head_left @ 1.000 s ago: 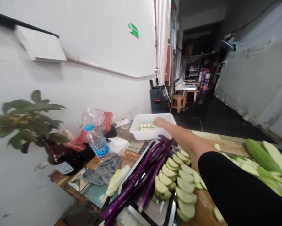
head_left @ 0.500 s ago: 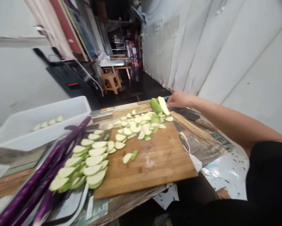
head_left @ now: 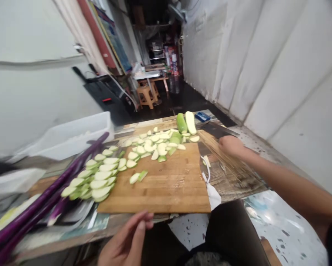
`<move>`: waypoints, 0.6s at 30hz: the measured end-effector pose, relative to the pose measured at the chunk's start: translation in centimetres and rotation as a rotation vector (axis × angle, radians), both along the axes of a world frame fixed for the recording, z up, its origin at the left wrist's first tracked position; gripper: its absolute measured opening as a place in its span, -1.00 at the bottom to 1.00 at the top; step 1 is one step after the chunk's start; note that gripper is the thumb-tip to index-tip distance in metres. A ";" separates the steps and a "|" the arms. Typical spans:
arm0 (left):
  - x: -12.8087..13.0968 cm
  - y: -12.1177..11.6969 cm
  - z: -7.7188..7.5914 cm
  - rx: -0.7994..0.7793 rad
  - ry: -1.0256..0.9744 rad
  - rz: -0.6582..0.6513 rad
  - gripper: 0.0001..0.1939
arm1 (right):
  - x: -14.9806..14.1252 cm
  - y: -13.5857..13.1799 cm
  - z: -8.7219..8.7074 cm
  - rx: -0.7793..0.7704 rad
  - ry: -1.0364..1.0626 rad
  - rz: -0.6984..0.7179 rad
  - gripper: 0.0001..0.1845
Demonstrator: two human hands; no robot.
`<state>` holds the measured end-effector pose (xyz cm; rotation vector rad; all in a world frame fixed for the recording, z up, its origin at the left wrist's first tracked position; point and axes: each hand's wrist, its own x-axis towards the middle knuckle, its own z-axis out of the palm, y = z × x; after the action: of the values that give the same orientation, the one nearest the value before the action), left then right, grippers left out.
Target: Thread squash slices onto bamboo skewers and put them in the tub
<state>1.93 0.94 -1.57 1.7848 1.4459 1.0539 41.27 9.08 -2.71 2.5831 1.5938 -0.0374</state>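
My right hand (head_left: 231,147) is closed around the handle end of a dark-bladed cleaver (head_left: 216,130), which lies by the bamboo skewers at the right. My left hand (head_left: 129,238) hovers at the near edge of the wooden cutting board (head_left: 166,192), fingers loosely extended and holding nothing. Pale green half-round slices (head_left: 152,142) lie scattered over the board's far side. More slices (head_left: 101,177) are stacked in overlapping rows at its left. At the far edge sit two larger pieces of the green vegetable (head_left: 190,122), one with its cut face showing.
Long purple eggplants (head_left: 48,195) lie along the left of the table. Behind them stands a white plastic bin (head_left: 77,138). A bundle of thin skewers (head_left: 221,155) and a small blue object (head_left: 202,116) are on the right. A stool (head_left: 146,96) stands farther back.
My right hand has moved from beside the far vegetable pieces back toward me, onto the cleaver. My left hand has come into view at the bottom. The view has shifted to the left.
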 end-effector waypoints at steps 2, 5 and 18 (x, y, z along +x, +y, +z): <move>0.3 0.4 -0.3 0.129 0.125 0.011 -0.80 | 0.4 0.1 0.0 0.016 0.015 0.036 -0.70; 0.1 2.6 -0.6 0.374 0.347 0.048 -0.76 | 1.5 0.2 -0.2 0.035 0.035 0.084 -0.69; 1.6 12.8 -2.0 0.351 0.604 -0.002 -0.71 | 4.3 0.7 0.5 0.382 0.235 0.055 -0.80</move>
<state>3.55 13.72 -3.55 2.5102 1.6664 0.8371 45.56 9.78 -2.25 2.9077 1.9176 -0.0372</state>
